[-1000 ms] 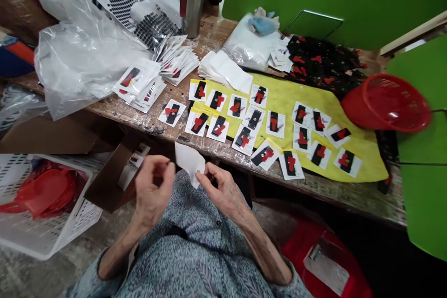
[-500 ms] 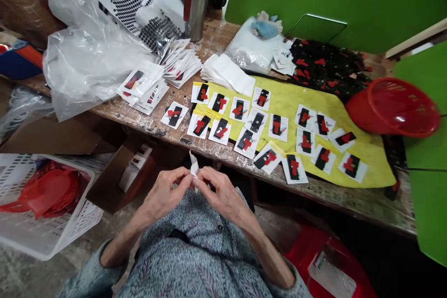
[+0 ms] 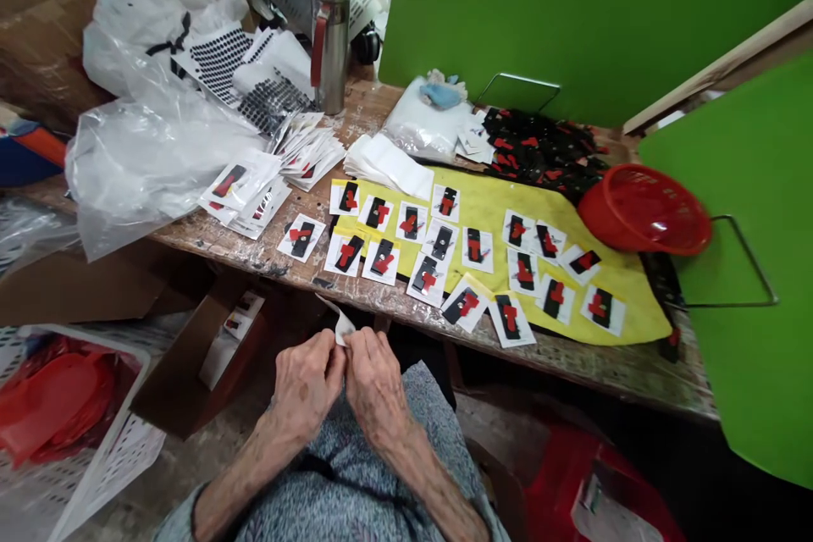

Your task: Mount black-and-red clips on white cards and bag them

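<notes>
My left hand (image 3: pixel 309 368) and my right hand (image 3: pixel 374 377) meet above my lap, just off the table's front edge. Both are closed, pinching a thin white slip (image 3: pixel 343 324) between thumbs and fingers. Its free end sticks up and away to the left; the rest is hidden by the fingers. On the table ahead, several white cards (image 3: pixel 382 261) are laid out, each bearing a black piece and a red piece. Most lie on a yellow cloth (image 3: pixel 622 271), while one card (image 3: pixel 301 238) rests on bare wood to its left.
White flat sheets (image 3: pixel 387 167) are stacked behind the cards. At left are piled cards (image 3: pixel 238 190) and a clear plastic bag (image 3: pixel 152 152). A steel thermos (image 3: pixel 331 25), black-and-red parts (image 3: pixel 533 148) and a red basket (image 3: pixel 644 212) stand farther back. A cardboard box (image 3: pixel 184 373) sits below the table.
The view has shifted, so the table things appear farther left. My hands have gone from fingertips pinching with spread fingers to a more curled grip, and more of the white slip sticks out.
</notes>
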`<state>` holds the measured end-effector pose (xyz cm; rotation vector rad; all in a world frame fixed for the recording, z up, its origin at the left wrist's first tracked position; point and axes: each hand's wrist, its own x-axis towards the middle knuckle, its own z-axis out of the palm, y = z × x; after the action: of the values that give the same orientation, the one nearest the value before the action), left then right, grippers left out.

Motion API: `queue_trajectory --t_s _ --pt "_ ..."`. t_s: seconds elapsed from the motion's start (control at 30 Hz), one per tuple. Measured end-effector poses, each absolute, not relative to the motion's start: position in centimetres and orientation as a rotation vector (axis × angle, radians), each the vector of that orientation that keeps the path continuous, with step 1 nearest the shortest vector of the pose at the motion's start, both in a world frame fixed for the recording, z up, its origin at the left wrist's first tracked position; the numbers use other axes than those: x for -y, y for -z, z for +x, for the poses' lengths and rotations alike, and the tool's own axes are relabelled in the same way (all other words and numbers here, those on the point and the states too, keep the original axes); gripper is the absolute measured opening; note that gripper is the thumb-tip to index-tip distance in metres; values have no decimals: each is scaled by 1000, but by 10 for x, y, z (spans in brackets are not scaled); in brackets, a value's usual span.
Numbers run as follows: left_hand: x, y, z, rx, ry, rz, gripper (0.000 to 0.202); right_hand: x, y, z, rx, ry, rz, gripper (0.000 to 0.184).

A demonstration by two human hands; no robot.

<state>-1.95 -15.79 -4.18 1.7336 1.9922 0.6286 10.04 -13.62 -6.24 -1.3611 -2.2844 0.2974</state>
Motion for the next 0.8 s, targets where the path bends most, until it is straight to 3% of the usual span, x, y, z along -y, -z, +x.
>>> queue_trajectory --t_s 0.1,0.27,0.4,0.5,0.57,0.63,0.8 --pt "161 46 -18 -1988 -651 1740 26 134 62 105 2183 -376 -1448 23" --pt "159 48 -11 -1886 -716 1667 26 122 46 120 2246 -973 -1331 32" --pt "153 38 -9 -1690 -653 1607 23 107 41 137 2153 -1098 -1464 19" --pt "142 29 -25 -1564 -782 1428 14 99 38 148 1814 -1481 -1408 16" --pt "133 28 -39 -1686 -965 1222 52 98 35 151 1482 -1803 -1301 24" --pt "125 32 -50 -1553 -950 905 65 99 33 151 1193 -2009 -1221 32" --pt "123 46 -55 -1128 -747 380 50 104 35 147 996 -2107 -1226 36"
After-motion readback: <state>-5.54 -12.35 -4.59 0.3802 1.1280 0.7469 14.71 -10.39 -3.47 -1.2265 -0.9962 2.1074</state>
